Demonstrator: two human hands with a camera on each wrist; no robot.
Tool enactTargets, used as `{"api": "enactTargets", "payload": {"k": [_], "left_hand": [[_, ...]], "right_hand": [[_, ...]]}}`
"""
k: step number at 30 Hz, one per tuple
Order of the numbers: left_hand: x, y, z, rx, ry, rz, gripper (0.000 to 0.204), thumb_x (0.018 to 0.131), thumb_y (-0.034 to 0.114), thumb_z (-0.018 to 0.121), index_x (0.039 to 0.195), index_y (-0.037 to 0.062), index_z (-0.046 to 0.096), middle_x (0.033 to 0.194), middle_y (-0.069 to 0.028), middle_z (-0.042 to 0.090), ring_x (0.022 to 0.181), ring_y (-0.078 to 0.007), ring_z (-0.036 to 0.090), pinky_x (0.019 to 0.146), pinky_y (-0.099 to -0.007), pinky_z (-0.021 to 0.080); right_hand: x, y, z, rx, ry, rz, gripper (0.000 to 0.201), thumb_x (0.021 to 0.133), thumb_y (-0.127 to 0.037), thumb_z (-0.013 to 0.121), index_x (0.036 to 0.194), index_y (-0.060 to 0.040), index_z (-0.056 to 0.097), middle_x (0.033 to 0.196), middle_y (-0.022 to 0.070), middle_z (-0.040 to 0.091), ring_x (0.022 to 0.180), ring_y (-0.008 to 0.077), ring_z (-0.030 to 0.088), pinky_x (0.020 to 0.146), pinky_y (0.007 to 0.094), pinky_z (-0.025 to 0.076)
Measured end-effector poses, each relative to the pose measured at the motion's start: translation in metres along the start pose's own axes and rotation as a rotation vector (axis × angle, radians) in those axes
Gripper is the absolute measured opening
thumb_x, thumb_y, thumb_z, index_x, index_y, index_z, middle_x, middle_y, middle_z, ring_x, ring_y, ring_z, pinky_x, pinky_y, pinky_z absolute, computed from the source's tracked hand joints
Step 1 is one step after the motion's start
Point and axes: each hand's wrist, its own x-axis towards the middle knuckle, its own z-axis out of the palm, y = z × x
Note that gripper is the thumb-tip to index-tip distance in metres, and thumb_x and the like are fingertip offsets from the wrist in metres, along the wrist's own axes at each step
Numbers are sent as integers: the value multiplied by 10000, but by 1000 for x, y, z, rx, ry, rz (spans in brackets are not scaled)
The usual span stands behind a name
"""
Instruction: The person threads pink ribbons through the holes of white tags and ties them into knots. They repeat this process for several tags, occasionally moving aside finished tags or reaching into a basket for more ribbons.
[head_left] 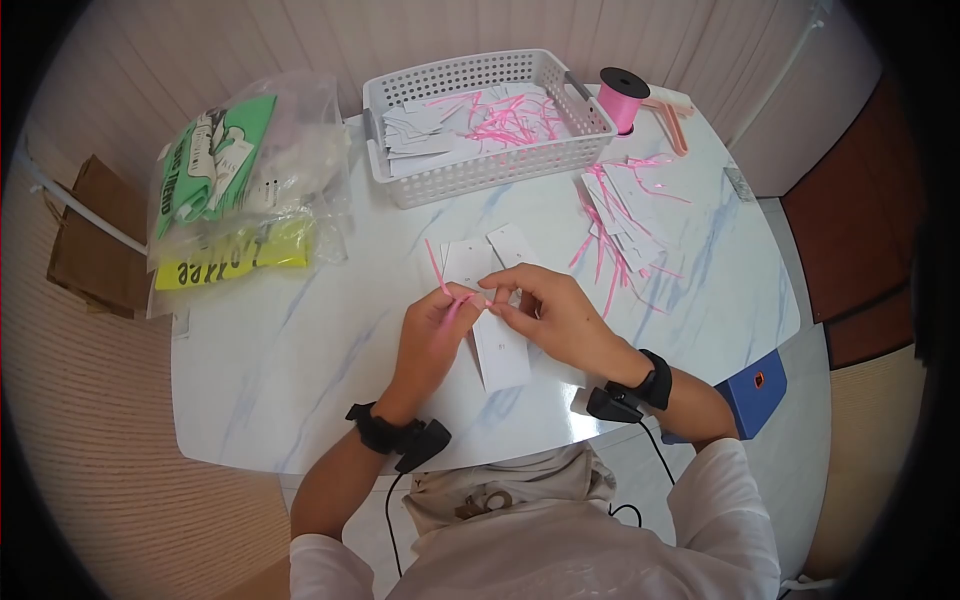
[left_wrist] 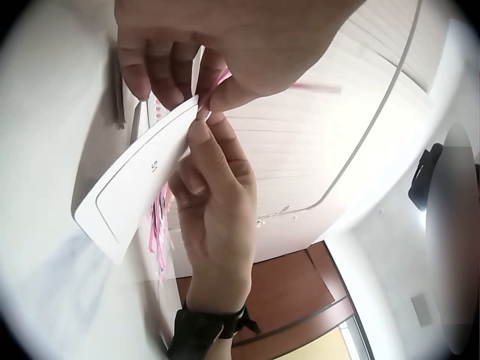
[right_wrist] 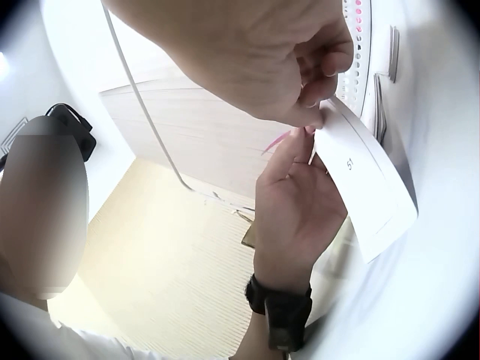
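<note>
A white paper tag (head_left: 503, 358) printed with a small number hangs at a tilt below both hands, low over the table. My left hand (head_left: 432, 338) pinches a pink ribbon (head_left: 434, 262) at the tag's upper end, and one strand sticks up past the thumb. From the other side my right hand (head_left: 568, 318) pinches the ribbon at the same end, thumb against forefinger. The fingertips of both hands meet there, seen closely in the left wrist view beside the tag (left_wrist: 142, 176). The fingers partly hide the ribbon's loop. More white tags (head_left: 468, 260) lie just beyond the hands.
A white perforated basket (head_left: 500, 178) holds tags and pink ribbons at the back. Right of it stand a pink ribbon spool (head_left: 622, 100) and pink-handled scissors (head_left: 676, 130). Ribboned tags (head_left: 625, 220) are piled at right. Plastic bags (head_left: 250, 190) lie at left on the marble-patterned table (head_left: 260, 380).
</note>
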Motion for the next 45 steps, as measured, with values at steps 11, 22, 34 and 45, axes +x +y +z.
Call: {"api": "enactTargets", "payload": {"k": [11, 22, 34, 45], "left_hand": [[1, 2, 4, -87, 111, 31, 170, 945, 150, 567, 931, -16, 603, 815, -28, 628, 737, -64, 561, 685, -207, 456], [0, 6, 6, -164, 73, 52, 160, 934, 126, 586, 946, -33, 599, 815, -51, 637, 729, -81, 570, 687, -217, 467], [0, 8, 7, -100, 57, 24, 181, 940, 140, 573, 966, -32, 621, 812, -70, 662, 706, -96, 599, 660, -226, 488], [-1, 10, 7, -83, 66, -44, 202, 932, 157, 585, 971, -35, 632, 821, -88, 668, 680, -135, 649, 626, -240, 521]], "right_hand": [[-3, -5, 3, -191, 94, -130, 223, 808, -83, 669, 1028, -81, 637, 881, 41, 602, 585, 171, 557, 558, 286, 452], [-4, -14, 5, -107, 119, 37, 116, 804, -119, 690, 882, -42, 650, 856, 63, 619, 564, 151, 535, 535, 289, 436], [-2, -4, 8, 139, 121, 123, 137, 844, -152, 681, 867, -21, 647, 720, 29, 615, 506, 66, 426, 479, 238, 365], [-8, -18, 9, -123, 94, 81, 94, 845, -123, 659, 881, -36, 651, 700, 53, 623, 494, 118, 489, 478, 259, 395]]}}
